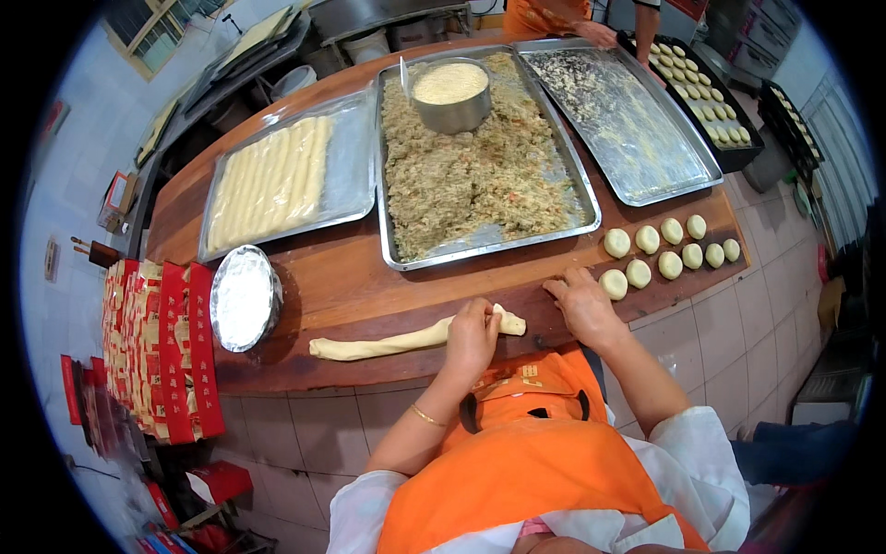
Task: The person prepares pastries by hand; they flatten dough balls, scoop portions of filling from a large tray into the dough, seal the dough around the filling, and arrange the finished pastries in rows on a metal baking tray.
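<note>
The left hand hid part of the dough rope it gripped on the wooden table. Whether the right hand held anything couldn't be told. Tiled floor surrounded them.

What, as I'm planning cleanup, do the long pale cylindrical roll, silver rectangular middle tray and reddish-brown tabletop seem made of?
Roll: probably dough, matte, with a softly creased, uneven surface.
Middle tray: apparently metal, shiny, with bright highlights along its rim.
Tabletop: likely wood, slightly glossy, showing plank-like colour bands.
</note>
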`<state>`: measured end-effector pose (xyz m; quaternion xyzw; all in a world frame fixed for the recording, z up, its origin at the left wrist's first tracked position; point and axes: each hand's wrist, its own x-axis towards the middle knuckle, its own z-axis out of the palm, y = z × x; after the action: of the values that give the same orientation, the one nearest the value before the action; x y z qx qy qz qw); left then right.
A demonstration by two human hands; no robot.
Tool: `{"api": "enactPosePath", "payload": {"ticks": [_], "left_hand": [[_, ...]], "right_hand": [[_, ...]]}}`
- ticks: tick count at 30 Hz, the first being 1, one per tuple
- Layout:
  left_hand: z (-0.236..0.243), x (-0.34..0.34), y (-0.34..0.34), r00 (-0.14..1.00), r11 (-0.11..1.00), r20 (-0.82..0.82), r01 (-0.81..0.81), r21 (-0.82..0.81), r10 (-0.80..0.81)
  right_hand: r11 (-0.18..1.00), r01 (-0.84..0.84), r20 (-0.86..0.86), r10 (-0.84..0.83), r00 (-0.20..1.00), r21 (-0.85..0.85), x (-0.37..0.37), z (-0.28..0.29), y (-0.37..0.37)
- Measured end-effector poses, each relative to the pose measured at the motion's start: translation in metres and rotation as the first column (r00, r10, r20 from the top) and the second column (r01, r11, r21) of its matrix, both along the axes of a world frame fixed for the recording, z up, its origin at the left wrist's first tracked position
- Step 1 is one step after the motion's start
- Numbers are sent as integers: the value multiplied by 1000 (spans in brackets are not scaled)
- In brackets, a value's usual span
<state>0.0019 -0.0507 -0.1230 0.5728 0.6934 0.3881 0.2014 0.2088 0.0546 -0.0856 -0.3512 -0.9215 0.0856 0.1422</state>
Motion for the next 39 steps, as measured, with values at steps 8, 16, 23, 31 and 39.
{"api": "enactPosePath", "payload": {"ticks": [8, 16, 23, 31, 39], "left_hand": [[6, 1, 0, 999, 999, -9, -37, -30, 36], [21, 1, 41, 978, 973, -52, 206, 99, -202], [27, 26, 78, 613, 772, -504, 606, -192, -608], [24, 30, 93, 584, 776, -560, 602, -188, -588], [20, 35, 112, 655, 763, -502, 646, -15, -564]], "right_hand": [[930, -277, -531, 113, 840, -241, -47, 1, -24], [919, -107, -640, -177, 747, -379, -30, 9, -5], [971, 78, -817, -231, 528, -225, 2, 31, 18], [961, 99, -824, -274, 496, -260, 11, 40, 22], [925, 162, -786, -378, 488, -344, 36, 28, 4]]}}
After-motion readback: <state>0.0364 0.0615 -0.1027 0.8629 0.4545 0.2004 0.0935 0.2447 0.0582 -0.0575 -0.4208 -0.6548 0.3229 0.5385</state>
